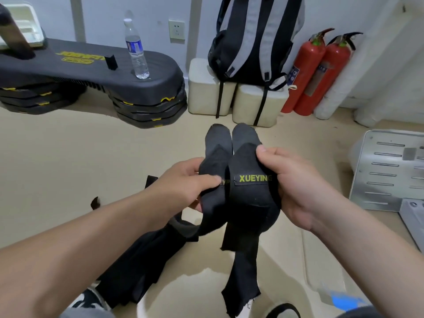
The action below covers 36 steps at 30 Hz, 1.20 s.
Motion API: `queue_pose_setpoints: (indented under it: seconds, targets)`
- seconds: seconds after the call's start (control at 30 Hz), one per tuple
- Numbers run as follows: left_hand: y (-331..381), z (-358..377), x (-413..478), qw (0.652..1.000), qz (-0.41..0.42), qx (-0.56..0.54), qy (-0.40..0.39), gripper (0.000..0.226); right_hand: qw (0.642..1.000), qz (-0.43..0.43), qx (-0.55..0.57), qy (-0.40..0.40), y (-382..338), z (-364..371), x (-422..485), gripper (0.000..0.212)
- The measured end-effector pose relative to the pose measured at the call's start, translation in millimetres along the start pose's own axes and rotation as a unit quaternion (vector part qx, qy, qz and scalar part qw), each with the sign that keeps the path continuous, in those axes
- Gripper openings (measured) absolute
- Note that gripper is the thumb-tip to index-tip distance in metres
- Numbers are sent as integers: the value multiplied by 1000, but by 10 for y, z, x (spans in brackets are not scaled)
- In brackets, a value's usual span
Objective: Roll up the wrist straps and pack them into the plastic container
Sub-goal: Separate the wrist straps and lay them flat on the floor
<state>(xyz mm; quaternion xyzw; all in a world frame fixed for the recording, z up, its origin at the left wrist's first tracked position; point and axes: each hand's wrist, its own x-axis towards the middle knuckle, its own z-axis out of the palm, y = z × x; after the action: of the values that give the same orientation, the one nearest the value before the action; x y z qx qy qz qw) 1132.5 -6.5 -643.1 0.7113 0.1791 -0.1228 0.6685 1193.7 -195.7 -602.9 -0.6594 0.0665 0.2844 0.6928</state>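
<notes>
Wrist straps [250,193] are dangling side by side, left hand [181,180] pinching one, right hand [298,184] curling round the other; can't tell what's in the white container [21,21].

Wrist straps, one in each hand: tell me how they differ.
The right strap shows its yellow XUEYING label whole; on the left strap it is mostly hidden under the left hand. The right strap's tail hangs straight down; the left strap's tail curves off leftward. Both are black, held side by side.
</notes>
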Motion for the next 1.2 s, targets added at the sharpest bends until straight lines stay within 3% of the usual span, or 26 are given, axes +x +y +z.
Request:
queue_pose_setpoints:
  seconds: [0.2,0.4,0.6,0.67,0.73,0.8,0.87,0.97,1.2]
  targets:
    - [7,-36,-41,999,12,-38,-14,15,1000,-4,11,-17,45,96,37,20]
    - [-106,-81,117,997,-52,-22,55,24,989,-10,94,-112,41,140,-29,13]
    - [-68,-117,147,997,-11,8,73,25,971,41,151,-181,32,227,-154,16]
    - [-27,-62,108,999,0,-2,49,30,981,0,108,-158,87,232,-121,14]
    - [-11,39,54,1000,2,-5,4,28,991,-109,-20,-74,192,201,-18,14]
    - [15,129,-10,999,8,-17,-34,20,973,-204,-110,15,263,179,88,15]
    - [15,150,-22,999,18,-29,-40,17,960,-240,-133,53,285,148,153,16]
    - [2,117,-15,998,32,-41,-47,16,950,-248,-178,65,313,112,208,16]
    - [-92,84,-10,995,86,44,-30,22,974,-176,-141,-9,353,149,197,10]
